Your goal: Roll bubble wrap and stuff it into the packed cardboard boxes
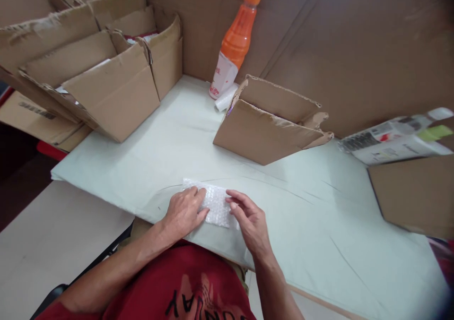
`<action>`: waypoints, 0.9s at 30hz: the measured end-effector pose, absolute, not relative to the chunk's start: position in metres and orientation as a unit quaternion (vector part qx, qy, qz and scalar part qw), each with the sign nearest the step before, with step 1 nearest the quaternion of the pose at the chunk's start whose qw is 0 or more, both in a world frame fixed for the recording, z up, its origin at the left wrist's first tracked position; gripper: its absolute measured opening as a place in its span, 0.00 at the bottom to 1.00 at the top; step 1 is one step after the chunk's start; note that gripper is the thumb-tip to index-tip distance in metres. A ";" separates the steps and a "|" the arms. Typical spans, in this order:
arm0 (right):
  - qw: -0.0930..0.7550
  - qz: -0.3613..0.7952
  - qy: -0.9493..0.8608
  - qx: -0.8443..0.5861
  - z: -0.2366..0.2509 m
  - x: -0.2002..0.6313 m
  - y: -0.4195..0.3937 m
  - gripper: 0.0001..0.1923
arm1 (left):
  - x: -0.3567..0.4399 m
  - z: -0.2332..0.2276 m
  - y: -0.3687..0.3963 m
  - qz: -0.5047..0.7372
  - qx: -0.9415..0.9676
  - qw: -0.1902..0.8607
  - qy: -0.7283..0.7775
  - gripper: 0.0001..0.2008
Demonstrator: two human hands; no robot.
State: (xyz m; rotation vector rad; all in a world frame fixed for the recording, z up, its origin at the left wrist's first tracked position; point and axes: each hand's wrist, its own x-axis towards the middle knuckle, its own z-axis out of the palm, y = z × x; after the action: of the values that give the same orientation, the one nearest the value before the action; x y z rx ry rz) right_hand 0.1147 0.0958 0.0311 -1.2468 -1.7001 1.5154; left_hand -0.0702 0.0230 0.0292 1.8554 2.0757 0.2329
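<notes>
A small rectangular piece of bubble wrap point(217, 205), clear and whitish, lies flat on the pale green table near its front edge. My left hand point(185, 211) rests on the left end of it, fingers laid over the wrap and thumb spread apart. At its right end is my right hand point(251, 218), fingers loosely curved, with a gap between thumb and forefinger. Those fingertips reach the wrap's right edge, but I cannot tell how firmly they touch it. Whether anything is inside the wrap does not show.
Ahead stands an open cardboard box point(266, 131). Behind it are an orange-capped bottle point(234, 46) and a small white roll point(226, 98). Cardboard bins point(113, 98) fill the left. White bottles point(393, 138) and another cardboard box point(414, 192) are at the right of the table point(319, 249).
</notes>
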 end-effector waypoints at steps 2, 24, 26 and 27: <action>0.267 0.618 -0.606 -0.423 0.031 0.100 0.092 0.20 | -0.070 0.029 0.022 0.081 0.652 0.173 0.734 0.12; 0.196 0.302 -0.734 -0.576 0.015 0.161 0.110 0.20 | -0.108 0.022 0.000 0.225 0.550 0.113 0.796 0.12; 0.188 0.248 -0.766 -0.563 0.012 0.152 0.112 0.20 | -0.108 0.023 0.002 0.166 0.551 0.112 0.810 0.11; 0.188 0.233 -0.774 -0.558 0.010 0.147 0.112 0.19 | -0.107 0.023 0.004 0.149 0.552 0.113 0.813 0.10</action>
State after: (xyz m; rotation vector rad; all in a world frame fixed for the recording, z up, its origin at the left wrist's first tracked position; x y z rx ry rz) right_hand 0.1471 0.1124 0.0100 -1.5693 -2.1789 0.6560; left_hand -0.1075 0.0039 0.0234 1.6203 2.3842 0.4365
